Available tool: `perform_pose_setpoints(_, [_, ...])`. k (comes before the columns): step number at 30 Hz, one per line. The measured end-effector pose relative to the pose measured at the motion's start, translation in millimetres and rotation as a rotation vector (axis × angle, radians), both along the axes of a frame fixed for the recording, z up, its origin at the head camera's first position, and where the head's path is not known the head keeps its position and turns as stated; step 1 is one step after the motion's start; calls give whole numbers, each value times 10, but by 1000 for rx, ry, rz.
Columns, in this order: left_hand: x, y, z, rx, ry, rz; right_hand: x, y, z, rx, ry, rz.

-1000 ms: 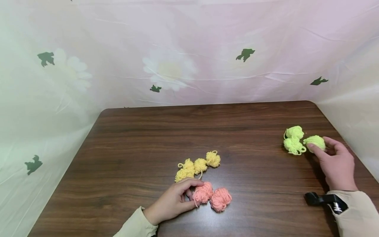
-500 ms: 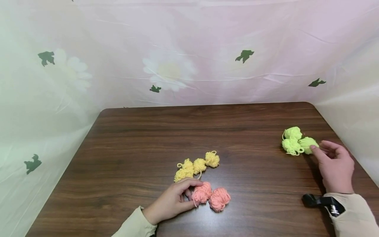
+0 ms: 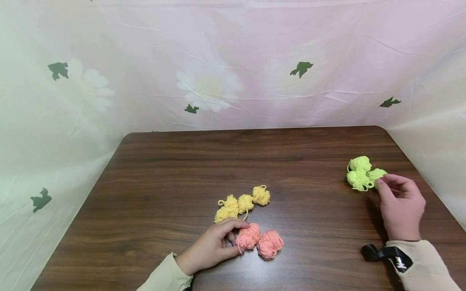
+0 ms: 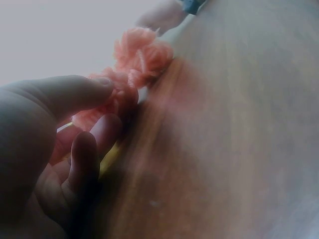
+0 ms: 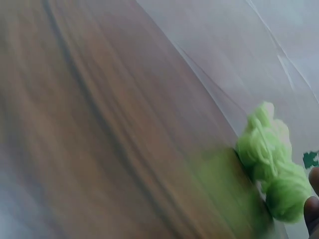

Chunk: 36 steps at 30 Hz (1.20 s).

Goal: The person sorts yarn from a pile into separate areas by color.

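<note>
Left hand (image 3: 214, 244) pinches one round coral-pink yarn ball (image 3: 249, 236) on the dark wood-grain bench (image 3: 164, 173), its twin (image 3: 270, 245) touching it; a loose yellow yarn strand (image 3: 245, 216) trails near the fingers, and could snag and drag the soft yellow yarn balls (image 3: 246, 203) if that hand lifts; right hand (image 3: 404, 208) looks released, fingers loosely bent just beside the nearest fluffy lime-green yarn ball (image 3: 376, 174), contact uncertain; a nudge might roll it or scatter the touching lime pair (image 3: 358, 178); no container seen.
</note>
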<state>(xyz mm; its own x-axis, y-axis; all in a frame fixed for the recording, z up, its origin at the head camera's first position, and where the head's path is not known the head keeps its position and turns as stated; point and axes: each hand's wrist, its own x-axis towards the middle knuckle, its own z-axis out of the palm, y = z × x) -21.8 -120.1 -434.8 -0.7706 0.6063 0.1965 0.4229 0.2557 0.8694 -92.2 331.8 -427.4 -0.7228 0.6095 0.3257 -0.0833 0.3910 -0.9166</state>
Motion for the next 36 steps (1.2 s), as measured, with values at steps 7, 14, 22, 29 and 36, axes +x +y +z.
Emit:
perform_pose_setpoints(7, [0,0,-7,4,-3,1,46,-233,-29,115,-20,115])
perform_pose_setpoints(14, [-1,0,-8,1,-13,2,108,-480,-49,110,-33,264])
perform_pose_setpoints(22, [-4,-3,-4,-4,-10,1,183,-645,-59,180,-61,341])
perform_pose_setpoints(29, [-6,-3,-7,-1,-7,-1,234,-768,-60,190,-60,387])
perform_pose_setpoints(36, [-5,-3,-2,1,-14,-1,296,-917,-62,185,-47,487])
